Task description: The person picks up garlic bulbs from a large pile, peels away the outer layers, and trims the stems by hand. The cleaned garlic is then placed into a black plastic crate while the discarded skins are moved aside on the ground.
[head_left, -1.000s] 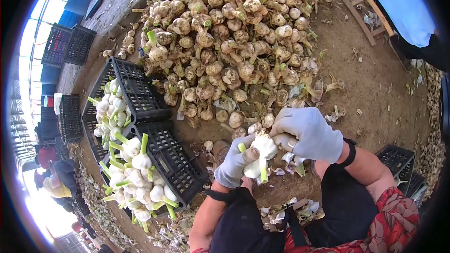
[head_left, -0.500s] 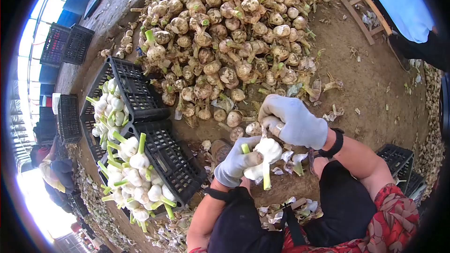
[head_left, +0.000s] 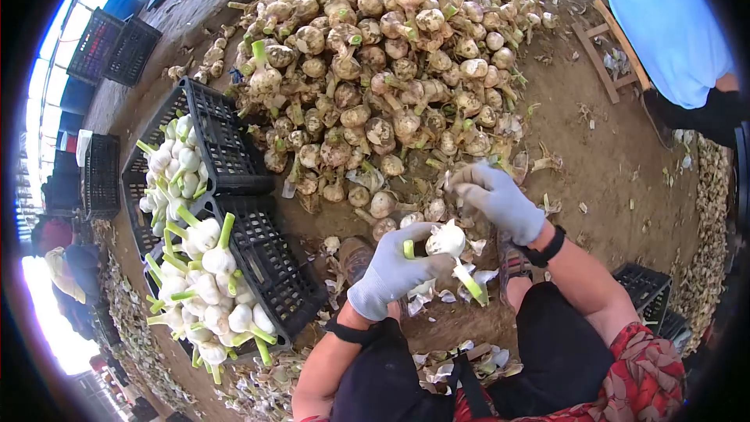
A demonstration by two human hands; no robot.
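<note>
Taking 12 o'clock as straight ahead of the person, the white garlic bulb lies between the two gloved hands, nearer the left hand, which grasps it in its fingers at about 2 o'clock from the palm. The bulb's long axis slants: its rounded crown faces roughly 11 o'clock, and its pale green stem runs down and out toward 5 o'clock, past the fingers and free at the cut end. A second green stem stub shows upright beside those same fingers; whether a whole bulb hangs from it cannot be told. The right hand is apart from the bulb, its fingers curled and pointing to about 10 o'clock, so the bulb sits near it at around 8 o'clock; whether those fingertips pinch a scrap of skin or nothing cannot be told. From the hands, the heap of unpeeled garlic rises toward 11 to 12 o'clock, and the black crate of white bulbs stands at about 9 o'clock, on the left hand's side.
</note>
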